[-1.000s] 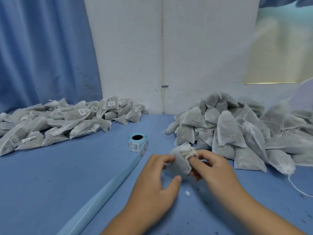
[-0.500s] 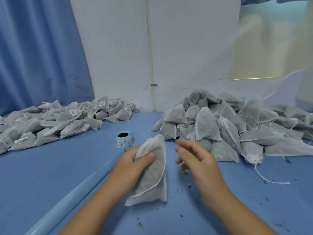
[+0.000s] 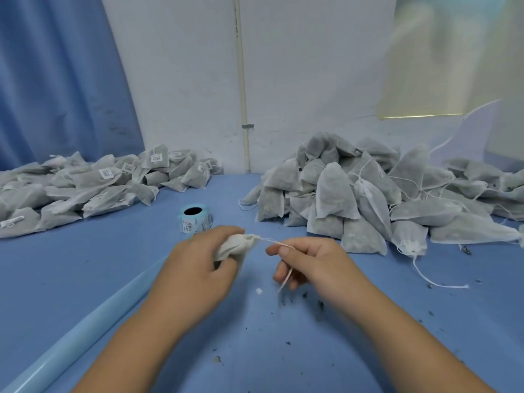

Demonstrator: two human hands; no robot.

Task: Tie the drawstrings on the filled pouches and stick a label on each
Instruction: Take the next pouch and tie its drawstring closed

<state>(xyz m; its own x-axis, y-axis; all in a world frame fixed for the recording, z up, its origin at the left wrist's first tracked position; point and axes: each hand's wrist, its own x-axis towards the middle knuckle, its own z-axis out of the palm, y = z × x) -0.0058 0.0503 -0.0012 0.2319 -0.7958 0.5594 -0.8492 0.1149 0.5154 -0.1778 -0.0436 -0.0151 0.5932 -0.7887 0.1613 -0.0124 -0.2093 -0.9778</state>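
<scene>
The pouch (image 3: pixel 236 246) sat low over the middle of the bench (image 3: pixel 85 265), held in the grip of the left hand (image 3: pixel 195 268). The fingers curled over its top and the thumb pressed in from below, so only its gathered mouth and a bit of white fabric showed. From that puckered mouth the drawstring (image 3: pixel 273 241) ran out to the right hand (image 3: pixel 314 262), whose grip was a pinch between thumb and forefinger, the other fingers curled under. The loose end of the cord hung down past those fingers toward the bench. The two hands were near each other but apart, joined only by the string.

Just behind the left hand stood the label roll (image 3: pixel 195 219) on its flat side, pale blue with its dark core facing up and printed labels around its side. To the right lay a tall heap of unlabelled pouches (image 3: pixel 354 194), several with loose cords. One pouch at its front edge (image 3: pixel 411 239) trailed a long string across the bench. Well apart on the far left lay the labelled pouches (image 3: pixel 99 185) in a lower pile — small white barcode stickers showed on several.

A pale blue tube (image 3: pixel 85 333) lay slantwise from the lower left corner toward the left hand. Dark crumbs (image 3: pixel 317 304) dotted the bench under and beside the right hand, and a small white scrap (image 3: pixel 258 291) lay between the wrists. Behind it all stood a white wall (image 3: pixel 312 66) with a thin upright pipe (image 3: pixel 241 80) — and a blue curtain (image 3: pixel 56 80) at the left.
</scene>
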